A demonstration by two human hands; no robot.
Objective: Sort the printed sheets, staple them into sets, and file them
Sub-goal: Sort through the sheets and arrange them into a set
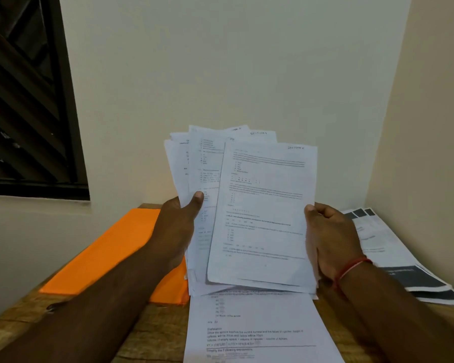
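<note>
Above wooden desk [152, 334], both hands hold fanned printed sheets [262, 213] upright. Left hand [178, 226] pinches rear sheets, thumb across front; right hand [330, 239] curls round front sheet's edge. Read section headings, peel one sheet at a time, lay onto page [257, 328] below; orange folder [103, 252] lies left.

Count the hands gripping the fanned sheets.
2. The left hand pinches the left edge of the fanned sheets; the right hand grips their right edge. No other hand is visible.

Print on the fanned sheets [260, 205] is too blurred to read. They hide most fingers of the left hand [178, 221] and right hand [330, 237]. At 6 o'clock, a lying sheet [254, 328] runs off-frame.
</note>
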